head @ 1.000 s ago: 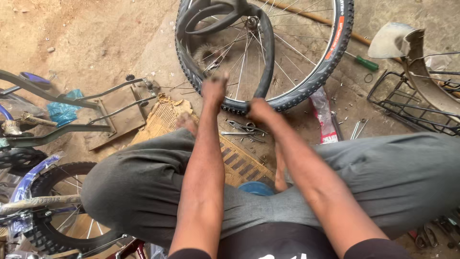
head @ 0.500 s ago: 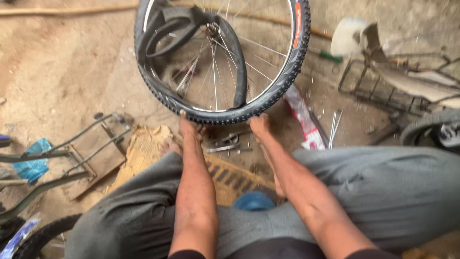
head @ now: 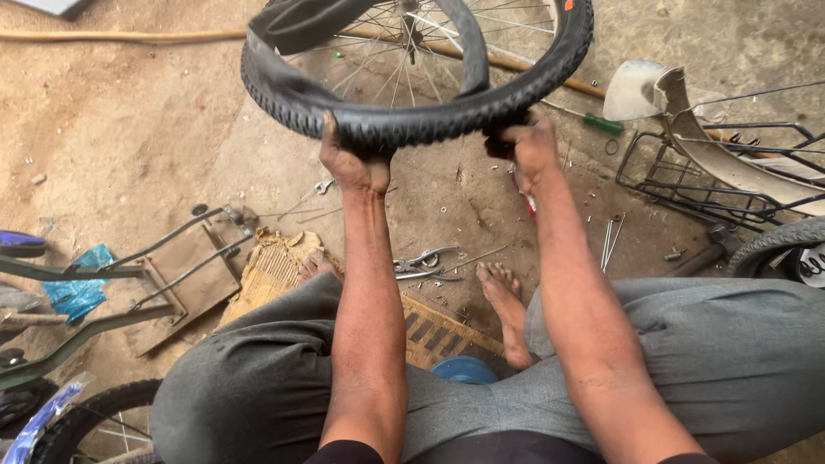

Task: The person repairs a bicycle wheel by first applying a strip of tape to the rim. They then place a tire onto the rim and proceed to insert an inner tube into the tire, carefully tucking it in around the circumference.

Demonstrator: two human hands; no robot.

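Below the knees, grey metal pliers (head: 427, 260) lie on the dirt floor (head: 120, 120). Above them, the left hand (head: 354, 163) and right hand (head: 528, 146) have their fingers closed on a black knobbly bicycle tyre (head: 412, 120), held off the floor around its spoked wheel.

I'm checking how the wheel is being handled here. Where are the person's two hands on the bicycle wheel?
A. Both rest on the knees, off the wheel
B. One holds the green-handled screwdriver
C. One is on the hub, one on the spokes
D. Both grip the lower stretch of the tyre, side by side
D: the left hand and the right hand both clasp the near, lower arc of the knobby tyre, while the green-handled screwdriver lies on the ground.
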